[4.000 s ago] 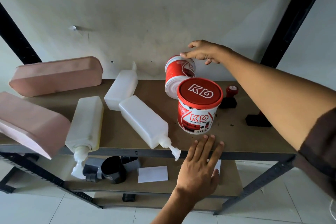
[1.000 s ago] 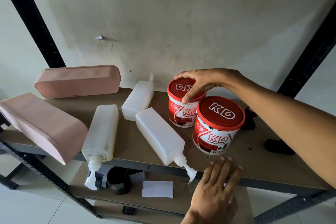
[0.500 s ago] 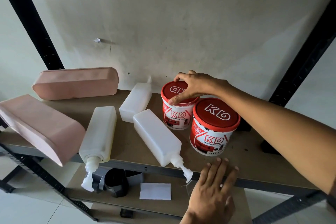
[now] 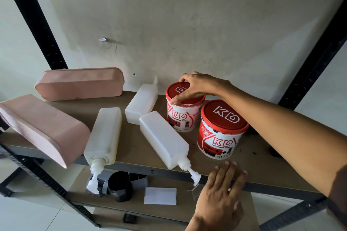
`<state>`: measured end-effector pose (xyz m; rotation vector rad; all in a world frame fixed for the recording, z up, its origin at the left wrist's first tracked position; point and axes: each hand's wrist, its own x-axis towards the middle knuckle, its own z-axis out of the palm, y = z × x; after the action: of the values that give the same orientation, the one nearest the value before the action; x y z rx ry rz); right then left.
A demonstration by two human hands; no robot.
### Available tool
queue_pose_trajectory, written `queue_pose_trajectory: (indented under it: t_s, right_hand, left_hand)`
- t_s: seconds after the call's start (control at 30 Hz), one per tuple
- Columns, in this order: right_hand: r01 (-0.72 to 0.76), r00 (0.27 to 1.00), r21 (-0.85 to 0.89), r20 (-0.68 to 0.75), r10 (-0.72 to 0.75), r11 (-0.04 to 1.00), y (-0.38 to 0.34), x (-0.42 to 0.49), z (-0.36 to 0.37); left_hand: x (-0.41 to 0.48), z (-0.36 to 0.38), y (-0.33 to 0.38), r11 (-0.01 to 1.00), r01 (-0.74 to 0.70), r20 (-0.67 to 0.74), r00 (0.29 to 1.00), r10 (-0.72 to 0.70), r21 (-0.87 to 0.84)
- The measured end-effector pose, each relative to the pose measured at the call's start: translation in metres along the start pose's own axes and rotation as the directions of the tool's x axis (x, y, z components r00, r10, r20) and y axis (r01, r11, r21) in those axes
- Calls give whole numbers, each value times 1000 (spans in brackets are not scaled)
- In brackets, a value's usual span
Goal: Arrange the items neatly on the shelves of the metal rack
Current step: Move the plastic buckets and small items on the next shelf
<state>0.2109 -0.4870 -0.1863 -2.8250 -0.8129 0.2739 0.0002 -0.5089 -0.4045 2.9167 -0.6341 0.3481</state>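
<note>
Two red-lidded white paint buckets stand upright on the rack's brown shelf (image 4: 259, 167). My right hand (image 4: 195, 86) grips the lid of the rear bucket (image 4: 182, 116), thumb on its front rim. The front bucket (image 4: 221, 133) stands free just right of it. My left hand (image 4: 223, 187) lies flat with straight fingers on the shelf's front edge. Three white pump bottles lie on their sides: one at the left (image 4: 104, 135), one at the middle (image 4: 163, 139), one at the back (image 4: 141, 103). Two pink oblong containers lie at the left, rear (image 4: 78, 83) and front (image 4: 43, 127).
Black rack posts (image 4: 37, 18) rise at both sides against a pale wall. The front pink container and two pump heads overhang the shelf's front edge. On the lower shelf sit a black cup (image 4: 120, 185) and a white card (image 4: 160, 196). Small black objects (image 4: 275, 151) lie behind my right arm.
The rear bucket, tilted four seconds ago, now stands upright beside the front one. My right hand has shifted from resting over the lid to gripping its rim. My left hand stays put.
</note>
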Motion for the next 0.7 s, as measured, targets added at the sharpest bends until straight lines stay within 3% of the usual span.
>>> queue_pose_trajectory:
  t_s: [0.7]
  right_hand:
    - [25, 999, 117, 35, -29, 993, 2, -5, 1]
  left_hand:
    - [-2, -2, -3, 999, -23, 27, 999, 23, 23]
